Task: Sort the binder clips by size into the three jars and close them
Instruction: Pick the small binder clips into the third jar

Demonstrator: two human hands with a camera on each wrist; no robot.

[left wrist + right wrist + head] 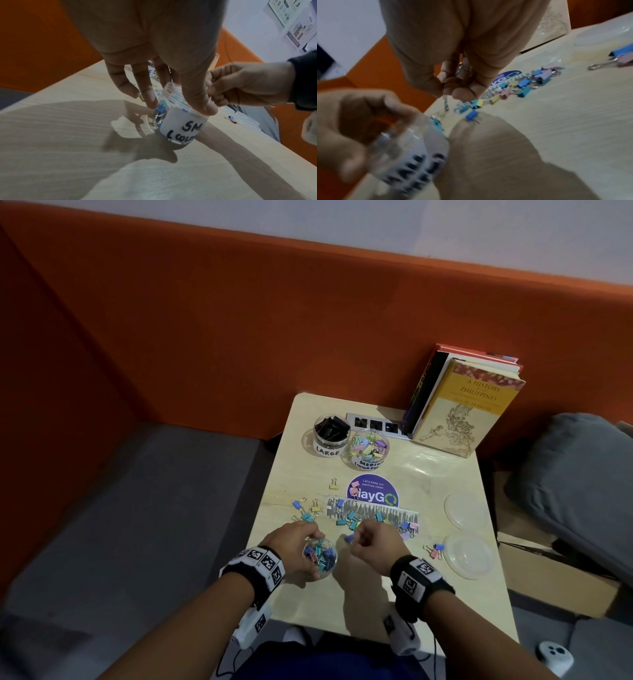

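Observation:
My left hand (301, 541) grips the open clear jar labelled SMALL (320, 556) (181, 121) near the table's front edge; several small coloured clips lie inside it. Just right of the jar's mouth, my right hand (363, 537) (452, 90) pinches small binder clips, and a wire handle (445, 102) hangs from its fingertips. A blue clip (349, 538) sits by those fingertips. Loose small clips (346, 517) are scattered just beyond both hands. The LARGE jar (330, 440) with black clips and the MEDIUM jar (369, 451) with pastel clips stand open at the back.
Clear lids (466, 510) (469, 556) lie at the table's right side, with a pink and a blue clip (435, 551) beside them. A lone yellow clip (334, 484) lies mid-table. Books (469, 409) and a power strip (373, 424) stand at the back.

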